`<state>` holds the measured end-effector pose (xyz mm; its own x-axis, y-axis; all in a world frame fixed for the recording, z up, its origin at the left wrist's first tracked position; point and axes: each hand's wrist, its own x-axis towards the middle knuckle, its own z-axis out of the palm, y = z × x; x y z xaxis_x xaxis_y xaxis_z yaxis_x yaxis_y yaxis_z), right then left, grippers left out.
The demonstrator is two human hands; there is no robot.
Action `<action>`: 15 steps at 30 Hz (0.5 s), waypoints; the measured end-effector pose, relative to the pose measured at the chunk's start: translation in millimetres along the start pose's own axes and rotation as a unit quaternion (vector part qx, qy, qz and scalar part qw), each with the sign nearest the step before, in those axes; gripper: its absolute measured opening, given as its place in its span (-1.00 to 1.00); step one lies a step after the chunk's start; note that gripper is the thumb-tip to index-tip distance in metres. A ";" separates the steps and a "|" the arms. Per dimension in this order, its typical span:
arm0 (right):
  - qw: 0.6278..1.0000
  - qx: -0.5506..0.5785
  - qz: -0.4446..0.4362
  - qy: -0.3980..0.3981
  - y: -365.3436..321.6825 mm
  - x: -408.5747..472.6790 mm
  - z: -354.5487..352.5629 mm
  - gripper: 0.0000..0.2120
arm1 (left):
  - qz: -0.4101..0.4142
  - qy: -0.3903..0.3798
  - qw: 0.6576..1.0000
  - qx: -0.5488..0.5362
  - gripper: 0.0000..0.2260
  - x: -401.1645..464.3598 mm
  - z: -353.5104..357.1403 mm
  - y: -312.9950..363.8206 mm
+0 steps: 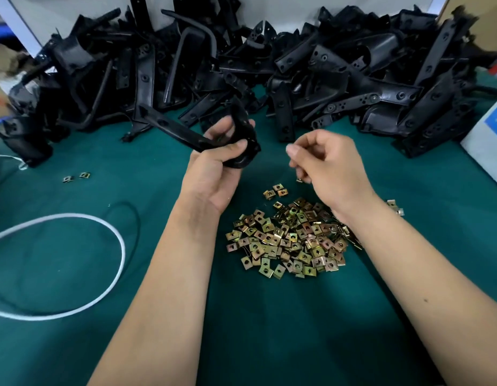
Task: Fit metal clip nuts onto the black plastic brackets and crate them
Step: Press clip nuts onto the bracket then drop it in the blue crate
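Note:
My left hand (214,168) grips a black plastic bracket (169,125) above the green table; the bracket's long arm points up and to the left. My right hand (325,165) hovers just to the right of it with fingers curled. A small metal clip nut (299,179) peeks out under its lower fingers. A heap of brass-coloured clip nuts (292,238) lies on the table below both hands, partly covered by my right wrist. Across the back of the table runs a large pile of black brackets (269,65).
Two stray clip nuts (76,176) lie at the left. A white cord loop (113,235) and a thin black loop (136,215) lie on the green mat (74,344). A white and blue box (489,135) stands at the right edge.

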<state>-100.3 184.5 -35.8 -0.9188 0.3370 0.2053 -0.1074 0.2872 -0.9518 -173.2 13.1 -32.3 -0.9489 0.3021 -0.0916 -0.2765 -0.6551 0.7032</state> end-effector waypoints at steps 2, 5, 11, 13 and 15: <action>0.991 0.121 0.054 -0.014 -3.0 -2.8 3.0 -0.92 | 0.013 0.005 1.000 0.025 -0.60 -0.6 -0.5 -2.4; 0.972 0.204 0.110 -0.042 -6.3 -3.1 3.2 -0.91 | 0.049 -0.034 0.993 0.105 -0.52 -2.3 -3.2 -6.8; 0.886 0.399 0.227 -0.074 -13.3 0.2 -4.1 -0.88 | 0.182 -0.119 0.922 0.320 -0.59 -3.0 -3.4 -12.2; 0.862 0.428 0.260 -0.075 -11.9 0.2 -4.4 -0.85 | 0.232 -0.131 0.885 0.382 -0.64 -2.0 -1.8 -16.7; 0.854 0.429 0.284 -0.079 -11.4 -0.4 -5.5 -0.82 | 0.266 -0.147 0.851 0.427 -0.67 -3.5 1.4 -18.3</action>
<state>-96.6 186.0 -23.8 -0.9476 0.0593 -0.3139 0.1959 -0.6683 -0.7176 -164.6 25.0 -43.9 -0.7909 0.3627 0.4928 0.5123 -0.0479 0.8575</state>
